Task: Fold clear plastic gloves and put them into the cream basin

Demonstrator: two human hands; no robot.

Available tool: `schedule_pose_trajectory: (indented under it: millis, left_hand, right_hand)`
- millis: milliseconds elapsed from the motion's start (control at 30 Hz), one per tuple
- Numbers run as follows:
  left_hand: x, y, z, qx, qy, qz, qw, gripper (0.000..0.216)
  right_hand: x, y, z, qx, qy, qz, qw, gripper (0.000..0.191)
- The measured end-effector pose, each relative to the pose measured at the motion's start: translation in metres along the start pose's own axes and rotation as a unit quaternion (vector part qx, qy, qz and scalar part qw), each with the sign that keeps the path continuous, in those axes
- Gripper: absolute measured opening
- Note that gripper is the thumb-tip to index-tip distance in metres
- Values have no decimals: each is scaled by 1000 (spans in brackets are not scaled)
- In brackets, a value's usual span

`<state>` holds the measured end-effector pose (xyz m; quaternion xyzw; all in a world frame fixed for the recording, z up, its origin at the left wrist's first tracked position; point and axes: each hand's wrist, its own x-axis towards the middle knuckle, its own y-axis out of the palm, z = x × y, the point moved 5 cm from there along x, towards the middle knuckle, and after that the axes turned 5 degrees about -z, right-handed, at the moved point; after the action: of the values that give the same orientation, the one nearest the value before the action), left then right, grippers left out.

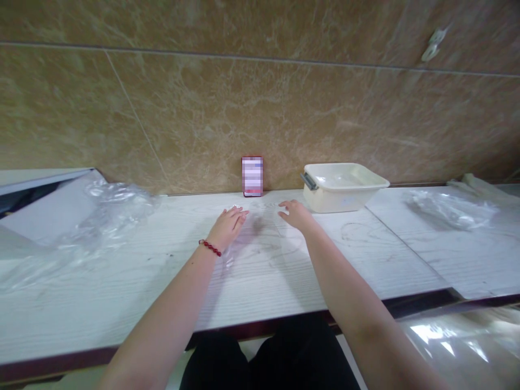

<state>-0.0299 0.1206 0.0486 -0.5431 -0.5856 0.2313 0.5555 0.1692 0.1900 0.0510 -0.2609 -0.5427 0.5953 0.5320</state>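
My left hand lies flat on a clear plastic sheet spread on the white table, fingers stretched forward. A red bead bracelet circles that wrist. My right hand rests on the same sheet a little to the right, fingers extended and pressed down on the film. Neither hand grips anything. The sheet is nearly see-through and its edges are hard to trace.
A cream plastic basin stands against the wall right of my hands. A small upright phone leans on the tiled wall. Crumpled clear plastic lies at the left, more plastic film at the right.
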Motion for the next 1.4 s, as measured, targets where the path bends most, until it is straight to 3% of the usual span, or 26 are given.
schedule_pose_trajectory:
  millis: [133, 233, 333, 433, 600, 700, 833, 1000, 1167, 1400]
  left_hand:
    - [0, -18, -6, -13, 18, -22, 1000, 43]
    - [-1, -41, -11, -21, 27, -30, 999, 39]
    - [-10, -66, -13, -17, 23, -42, 999, 38]
    - [-31, -78, -12, -13, 12, -23, 1000, 39]
    - [-76, -66, -8, -27, -3, 45, 999, 38]
    - [-94, -54, -13, -45, 19, 64, 997, 37]
    - [-105, -42, -31, -57, 47, 78, 994, 39]
    - [-108, -34, -55, 0, 34, 55, 998, 50]
    - [-107, -32, -69, -10, 25, 37, 999, 18]
    - [-128, -43, -83, -77, 64, 34, 994, 17]
  right_hand:
    - [2, -10, 11, 22, -2, -28, 999, 30]
    - [-9, -19, 27, 11, -17, 2, 1000, 28]
    - [-43, -22, 54, -30, -116, 82, 989, 28]
    - [-89, -21, 76, -82, -199, 110, 970, 26]
    - [-134, -11, 86, -135, -276, 79, 948, 14]
    - [-137, -6, 84, -147, -306, 63, 939, 15]
    - [-133, -5, 79, -143, -292, 51, 944, 18]
    - [-132, -16, 75, -54, -268, 2, 962, 17]
    - [-144, -32, 67, 64, -274, -26, 959, 15]
    - [-152, -29, 37, 95, -279, 50, 954, 70]
